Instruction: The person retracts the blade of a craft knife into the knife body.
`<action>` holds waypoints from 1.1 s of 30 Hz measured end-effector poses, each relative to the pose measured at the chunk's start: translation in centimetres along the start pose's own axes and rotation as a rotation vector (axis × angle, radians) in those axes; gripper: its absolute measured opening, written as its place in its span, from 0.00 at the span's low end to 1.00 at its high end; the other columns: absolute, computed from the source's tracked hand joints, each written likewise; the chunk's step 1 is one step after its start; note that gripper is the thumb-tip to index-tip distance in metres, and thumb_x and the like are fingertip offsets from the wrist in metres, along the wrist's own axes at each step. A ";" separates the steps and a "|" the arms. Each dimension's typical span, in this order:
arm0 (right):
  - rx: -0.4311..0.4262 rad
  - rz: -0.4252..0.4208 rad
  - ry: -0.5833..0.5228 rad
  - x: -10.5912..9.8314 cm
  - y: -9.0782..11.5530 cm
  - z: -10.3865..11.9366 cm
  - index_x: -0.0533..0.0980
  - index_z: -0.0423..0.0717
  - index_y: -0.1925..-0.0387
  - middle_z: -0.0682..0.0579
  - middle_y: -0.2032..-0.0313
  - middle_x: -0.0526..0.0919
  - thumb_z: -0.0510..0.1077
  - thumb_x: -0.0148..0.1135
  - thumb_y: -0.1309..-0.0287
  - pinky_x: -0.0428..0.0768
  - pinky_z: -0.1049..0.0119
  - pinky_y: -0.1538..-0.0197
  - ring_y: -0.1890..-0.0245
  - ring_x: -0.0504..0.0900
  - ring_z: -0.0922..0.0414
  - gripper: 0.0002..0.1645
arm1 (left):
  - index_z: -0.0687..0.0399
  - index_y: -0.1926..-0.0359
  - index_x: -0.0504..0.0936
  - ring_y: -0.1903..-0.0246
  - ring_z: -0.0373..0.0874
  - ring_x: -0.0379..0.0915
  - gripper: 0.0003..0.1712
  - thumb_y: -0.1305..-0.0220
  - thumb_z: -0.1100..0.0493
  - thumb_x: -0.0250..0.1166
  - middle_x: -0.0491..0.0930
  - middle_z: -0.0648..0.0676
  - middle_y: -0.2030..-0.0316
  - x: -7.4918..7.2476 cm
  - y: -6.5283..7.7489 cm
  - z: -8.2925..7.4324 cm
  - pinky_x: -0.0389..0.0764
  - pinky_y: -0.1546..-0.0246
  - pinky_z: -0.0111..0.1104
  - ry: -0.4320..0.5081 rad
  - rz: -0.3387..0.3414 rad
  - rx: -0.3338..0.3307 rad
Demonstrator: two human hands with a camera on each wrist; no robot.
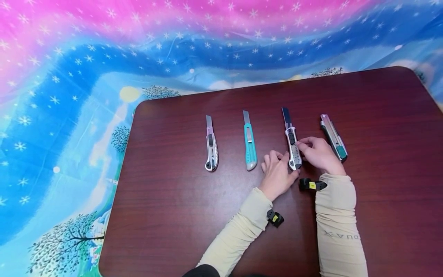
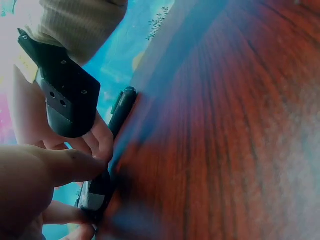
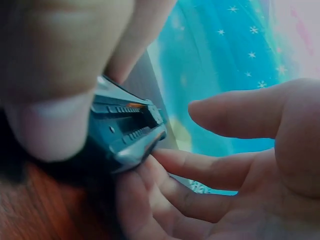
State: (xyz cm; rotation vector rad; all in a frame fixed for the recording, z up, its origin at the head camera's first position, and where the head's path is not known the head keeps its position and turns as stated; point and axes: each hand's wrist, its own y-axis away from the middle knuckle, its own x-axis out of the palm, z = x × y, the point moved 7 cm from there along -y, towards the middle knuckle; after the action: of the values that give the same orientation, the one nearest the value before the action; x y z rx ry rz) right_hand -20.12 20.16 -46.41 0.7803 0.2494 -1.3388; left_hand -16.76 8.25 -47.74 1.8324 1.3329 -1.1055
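A silver-and-black utility knife (image 1: 294,152) lies on the table with its dark blade out, pointing to the far side. My left hand (image 1: 277,173) holds its near end between thumb and fingers. In the right wrist view the left thumb (image 3: 55,125) looms large beside the knife's grooved body (image 3: 130,125). On the knife's other side, my right hand (image 1: 320,154) has its fingertips right at the edge. The right thumb (image 3: 235,115) stands apart from it in that view. The left wrist view shows the knife (image 2: 95,195) partly hidden behind the left thumb (image 2: 75,165).
To the left lie a teal cutter (image 1: 250,148) and a silver cutter with a lilac blade holder (image 1: 211,150), both blades out. Another cutter with a green end (image 1: 333,138) lies close beyond the right hand. A starry patterned cloth (image 1: 207,50) hangs behind the brown table (image 1: 166,215).
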 end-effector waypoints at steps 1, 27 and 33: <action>0.003 0.002 -0.015 0.1 -0.1 -0.1 0.64 0.30 0.46 0.34 0.55 0.74 0.54 0.39 0.35 0.80 0.61 0.59 0.62 0.79 0.50 0.31 | 0.51 0.40 0.68 0.61 0.41 0.54 0.36 0.49 0.42 0.63 0.64 0.49 0.58 0.0 0.0 0.0 0.55 0.66 0.27 0.008 0.001 -0.003; -0.002 0.066 -0.440 1.2 -0.9 -0.3 0.62 0.34 0.46 0.55 0.63 0.71 0.62 0.42 0.39 0.78 0.74 0.61 0.66 0.74 0.66 0.36 | 0.51 0.38 0.65 0.77 0.28 0.68 0.36 0.50 0.62 0.65 0.75 0.47 0.71 -0.8 0.4 1.4 0.74 0.79 0.17 0.713 0.051 -0.045; -0.016 0.106 -0.540 2.0 -1.1 0.1 0.64 0.40 0.53 0.56 0.65 0.70 0.61 0.44 0.39 0.77 0.72 0.61 0.66 0.72 0.65 0.29 | 0.54 0.40 0.66 0.75 0.31 0.69 0.34 0.50 0.69 0.64 0.76 0.54 0.65 -1.0 1.3 2.2 0.77 0.73 0.19 0.969 0.046 -0.055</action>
State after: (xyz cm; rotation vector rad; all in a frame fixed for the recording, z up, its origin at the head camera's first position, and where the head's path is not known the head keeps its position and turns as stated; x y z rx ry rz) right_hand -20.63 18.50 -47.93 0.3889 -0.2061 -1.3921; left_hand -16.32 5.53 -47.87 2.4462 1.7619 -0.0816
